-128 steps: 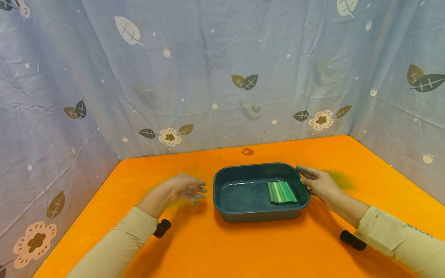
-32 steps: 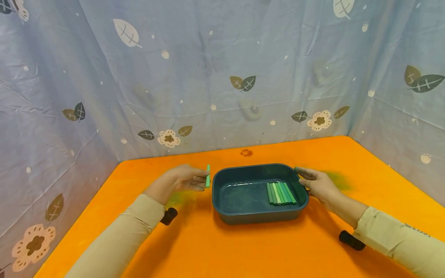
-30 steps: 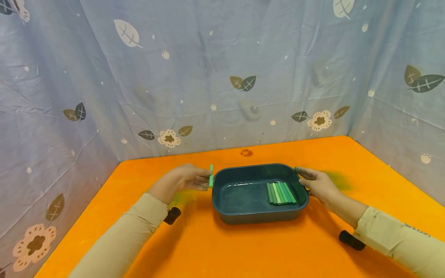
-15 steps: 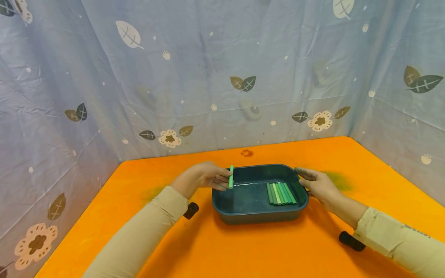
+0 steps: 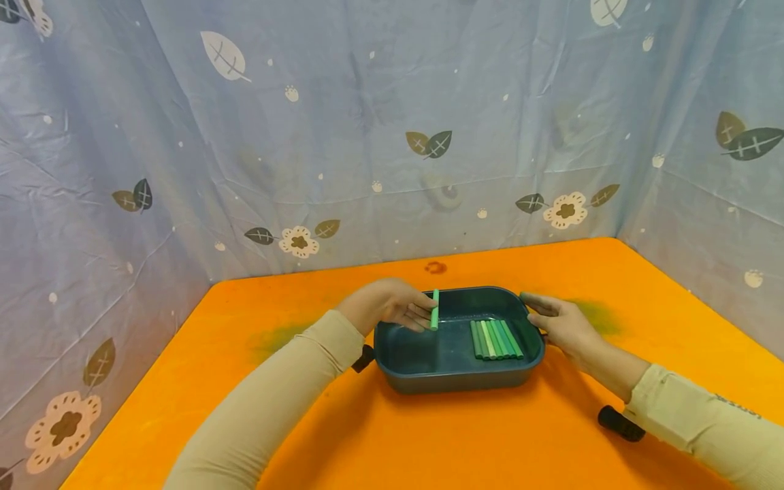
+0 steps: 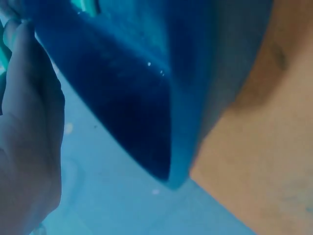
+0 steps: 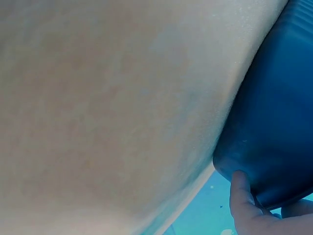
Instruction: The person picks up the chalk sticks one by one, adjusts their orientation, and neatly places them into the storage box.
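My left hand [image 5: 404, 305] is over the left half of a dark blue-green rectangular dish [image 5: 416, 374], pinching a light green chalk stick [image 5: 435, 310] upright between thumb and fingertips. Several green chalk sticks [image 5: 496, 340] lie side by side at the dish's right end. My right hand [image 5: 566, 327] holds the dish at its right end; in the right wrist view one finger [image 7: 239, 188] presses on the outer wall and another part of the hand reaches past the rim. The left wrist view shows the left hand [image 6: 32, 127] beside the dish rim [image 6: 183, 161], the chalk mostly cut off.
The dish stands on an orange tabletop [image 5: 465, 442] with green smudges [image 5: 282, 340] at left and right. A bluish curtain [image 5: 367, 136] with leaves and flowers closes off the back and both sides. Black devices [image 5: 621, 423] sit at both wrists.
My left hand has picked up the green chalk from the left of the dish and carried it rightward, over the rim and above the dish. My right hand stays at the dish's right end.
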`<state>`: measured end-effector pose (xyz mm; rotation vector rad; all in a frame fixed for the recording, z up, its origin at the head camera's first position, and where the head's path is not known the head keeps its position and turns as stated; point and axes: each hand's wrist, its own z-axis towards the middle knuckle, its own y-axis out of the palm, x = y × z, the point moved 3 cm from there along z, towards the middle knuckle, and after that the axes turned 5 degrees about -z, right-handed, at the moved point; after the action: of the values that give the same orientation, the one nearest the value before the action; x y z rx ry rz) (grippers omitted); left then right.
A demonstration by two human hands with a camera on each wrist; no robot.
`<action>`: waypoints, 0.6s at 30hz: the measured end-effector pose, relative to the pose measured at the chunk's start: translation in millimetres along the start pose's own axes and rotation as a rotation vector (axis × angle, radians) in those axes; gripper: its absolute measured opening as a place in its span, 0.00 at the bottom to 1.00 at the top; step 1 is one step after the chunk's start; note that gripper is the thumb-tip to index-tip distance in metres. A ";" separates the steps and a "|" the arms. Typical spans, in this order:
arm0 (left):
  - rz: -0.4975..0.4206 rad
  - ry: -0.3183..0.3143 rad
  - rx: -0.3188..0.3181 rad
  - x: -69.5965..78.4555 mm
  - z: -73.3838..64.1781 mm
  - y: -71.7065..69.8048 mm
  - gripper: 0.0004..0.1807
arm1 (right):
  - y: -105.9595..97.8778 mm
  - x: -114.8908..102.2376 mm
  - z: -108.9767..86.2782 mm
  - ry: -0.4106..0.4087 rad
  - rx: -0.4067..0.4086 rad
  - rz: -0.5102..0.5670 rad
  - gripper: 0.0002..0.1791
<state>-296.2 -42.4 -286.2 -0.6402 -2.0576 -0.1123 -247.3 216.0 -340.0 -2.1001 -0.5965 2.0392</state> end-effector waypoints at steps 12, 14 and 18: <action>0.045 -0.021 -0.041 16.7 13.0 20.3 0.18 | -2.2 -1.9 -0.9 -0.018 0.001 -0.008 0.30; 0.051 -0.018 -0.038 17.7 15.9 24.0 0.18 | -2.3 -1.9 -0.9 -0.020 0.000 -0.006 0.30; 0.041 -0.050 -0.036 15.1 32.6 29.5 0.16 | -1.9 -2.3 -0.1 -0.020 0.000 0.002 0.30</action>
<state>-313.3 -0.5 -296.8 -0.7138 -2.0928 -0.1113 -247.4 216.8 -337.2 -2.0830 -0.5984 2.0640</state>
